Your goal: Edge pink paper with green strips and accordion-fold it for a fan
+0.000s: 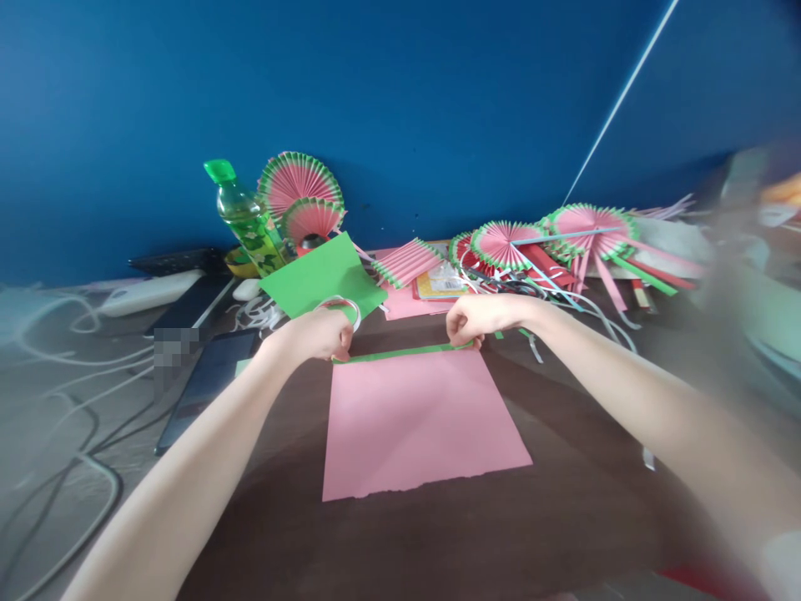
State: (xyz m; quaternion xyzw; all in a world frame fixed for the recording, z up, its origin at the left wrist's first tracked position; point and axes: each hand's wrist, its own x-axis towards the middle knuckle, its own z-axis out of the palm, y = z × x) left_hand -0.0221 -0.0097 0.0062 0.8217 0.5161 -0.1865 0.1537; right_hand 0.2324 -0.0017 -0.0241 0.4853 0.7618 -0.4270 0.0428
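Note:
A sheet of pink paper (419,417) lies flat on the dark table, its near edge ragged as if torn. Along its far edge runs a narrow green paper strip (400,355). My left hand (326,334) pinches the strip's left end at the sheet's corner, fingers closed. At the opposite end, my right hand (472,320) has thumb and fingers closed on the strip. Just behind my left hand is a white ring (350,309) that looks like a tape roll. A green paper sheet (329,275) leans beyond it.
Pleated pink-and-green paper fans (300,188) stand against the blue wall, with more fans (591,229) at the back right. A green-capped bottle (244,217) is at the back left. A dark tablet (206,384) and cables (106,492) lie left of the pink paper.

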